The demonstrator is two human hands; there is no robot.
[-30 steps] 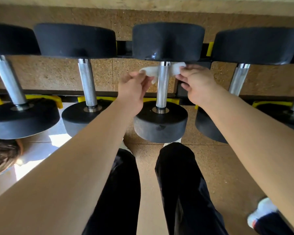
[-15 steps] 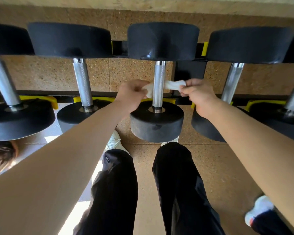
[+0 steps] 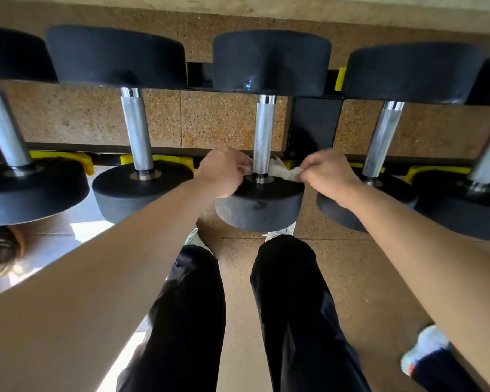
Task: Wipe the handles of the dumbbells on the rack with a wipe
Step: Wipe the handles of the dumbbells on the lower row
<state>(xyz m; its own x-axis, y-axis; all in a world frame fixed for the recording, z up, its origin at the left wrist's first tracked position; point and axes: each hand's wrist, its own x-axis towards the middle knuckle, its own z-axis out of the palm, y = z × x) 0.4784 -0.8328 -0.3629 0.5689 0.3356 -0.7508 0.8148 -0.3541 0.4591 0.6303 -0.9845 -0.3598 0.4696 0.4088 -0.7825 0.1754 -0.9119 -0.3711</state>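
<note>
I look down on a row of 5 black round-headed dumbbells lying across a black rack (image 3: 313, 124) with yellow cradles (image 3: 156, 159). Under and behind the rack I see speckled tan rubber flooring (image 3: 224, 123), laid in tiles with visible seams; a bright patch of sunlight (image 3: 89, 229) falls on it at lower left. My left hand (image 3: 222, 172) is closed on one end of the white wipe (image 3: 283, 172), and my right hand (image 3: 327, 174) pinches the other end. The wipe loops around the back of the middle dumbbell's knurled steel handle (image 3: 263, 134), low on the handle, just above the near head (image 3: 260, 205). The neighbouring handles (image 3: 137, 128) stand bare. Below my arms are black trousers (image 3: 297, 306) and white shoes (image 3: 193, 239), and at lower right another person's white sneaker (image 3: 423, 353).
</note>
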